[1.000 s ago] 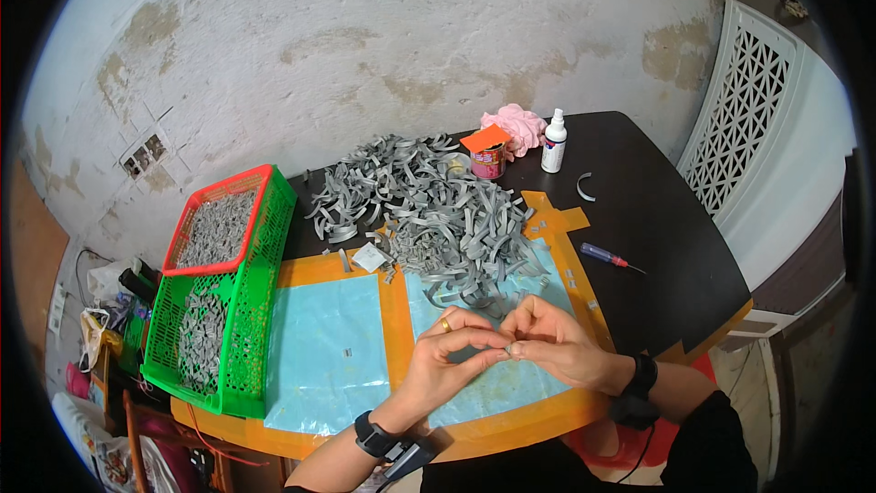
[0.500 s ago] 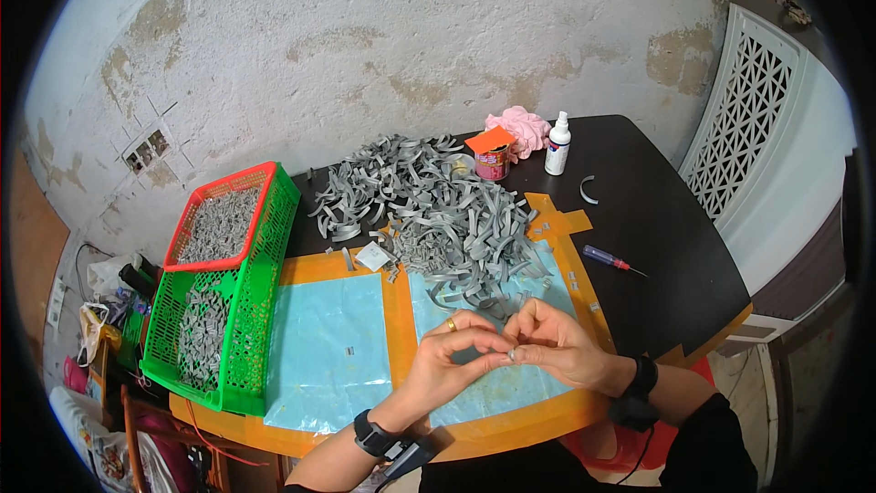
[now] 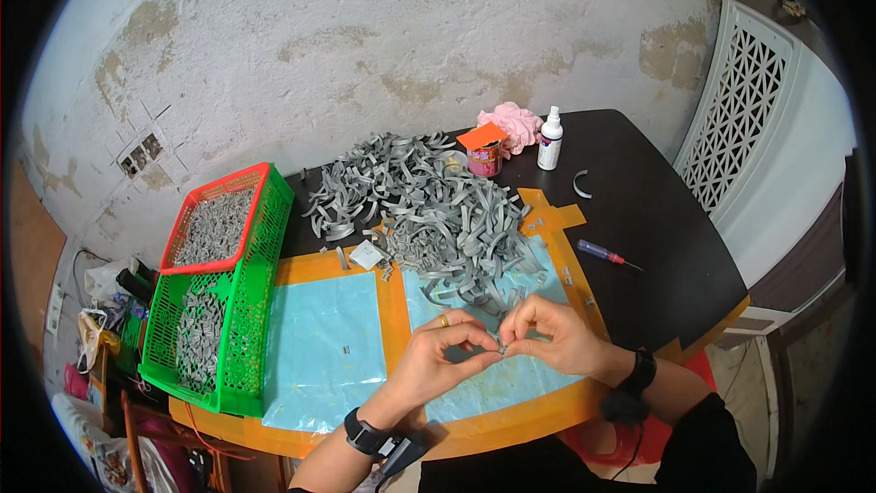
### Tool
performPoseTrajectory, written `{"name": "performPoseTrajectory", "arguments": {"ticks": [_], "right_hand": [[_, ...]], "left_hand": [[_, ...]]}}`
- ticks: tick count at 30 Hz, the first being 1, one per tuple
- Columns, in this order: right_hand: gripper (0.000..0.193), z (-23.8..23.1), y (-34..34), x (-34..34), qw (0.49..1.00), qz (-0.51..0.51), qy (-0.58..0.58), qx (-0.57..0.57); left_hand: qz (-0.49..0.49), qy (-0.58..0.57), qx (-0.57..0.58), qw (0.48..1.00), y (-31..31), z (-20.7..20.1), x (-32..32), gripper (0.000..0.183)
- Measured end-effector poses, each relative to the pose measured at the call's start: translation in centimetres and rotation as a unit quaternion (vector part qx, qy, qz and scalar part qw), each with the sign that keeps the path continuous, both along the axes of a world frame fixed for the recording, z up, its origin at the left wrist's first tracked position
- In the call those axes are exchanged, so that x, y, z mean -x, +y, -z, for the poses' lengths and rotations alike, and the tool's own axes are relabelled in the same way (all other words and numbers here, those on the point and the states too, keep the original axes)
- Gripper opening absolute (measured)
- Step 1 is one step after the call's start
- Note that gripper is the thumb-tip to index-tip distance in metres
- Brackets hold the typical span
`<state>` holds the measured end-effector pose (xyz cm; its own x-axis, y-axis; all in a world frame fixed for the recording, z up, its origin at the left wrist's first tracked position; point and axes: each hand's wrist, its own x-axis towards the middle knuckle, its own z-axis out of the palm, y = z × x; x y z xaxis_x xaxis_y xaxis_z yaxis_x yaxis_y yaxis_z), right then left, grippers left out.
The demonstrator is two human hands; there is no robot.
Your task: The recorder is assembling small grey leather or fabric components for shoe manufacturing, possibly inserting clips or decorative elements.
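Observation:
Between the fingertips of both hands is a tiny grey piece (image 3: 501, 350), too small to make out fully. My left hand (image 3: 444, 361) pinches it from the left, a ring on one finger. From the right, my right hand (image 3: 555, 338) pinches it with thumb and forefinger. Both are held above a light blue sheet (image 3: 493, 393) taped to the table. Just beyond my fingers lies a large heap of curved grey strips (image 3: 456, 228), with small grey pieces (image 3: 412, 245) gathered at its near left side.
At the left, a red basket (image 3: 259, 212) of small grey pieces rests on a green basket (image 3: 239, 347) holding more. A screwdriver (image 3: 602, 252) lies right of the heap. Behind stand a white spray bottle (image 3: 550, 141), a can (image 3: 484, 159) and a pink cloth (image 3: 511, 126).
Both hands have shifted slightly left, and the right hand's fingers have changed their pinch on the tiny piece. The whole view has moved a little.

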<state>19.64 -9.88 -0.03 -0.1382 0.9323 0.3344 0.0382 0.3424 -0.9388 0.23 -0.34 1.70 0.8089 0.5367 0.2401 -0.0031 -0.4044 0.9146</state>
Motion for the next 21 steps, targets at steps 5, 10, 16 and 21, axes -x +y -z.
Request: {"name": "performPoseTrajectory", "arguments": {"ticks": [5, 10, 16, 21], "right_hand": [[0.021, 0.1, -0.2, 0.0, 1.0, 0.0, 0.01, 0.027], [0.015, -0.7, 0.0, -0.1, 0.986, -0.029, 0.079, 0.146], [0.007, -1.3, -0.2, 0.0, 0.97, -0.063, 0.128, 0.199], [0.008, -0.6, -0.2, 0.1, 0.951, -0.091, 0.209, 0.209]], "left_hand": [[0.033, 0.025, 0.007, 0.999, 0.1, -0.3, 0.1, 0.01], [0.025, -0.013, -0.082, 0.996, 0.4, 0.0, 0.0, 0.012], [0.038, -0.008, -0.088, 0.995, 0.3, -0.5, -0.1, 0.011], [0.074, -0.037, 0.036, 0.996, 0.0, -0.5, -0.4, 0.009]]}}
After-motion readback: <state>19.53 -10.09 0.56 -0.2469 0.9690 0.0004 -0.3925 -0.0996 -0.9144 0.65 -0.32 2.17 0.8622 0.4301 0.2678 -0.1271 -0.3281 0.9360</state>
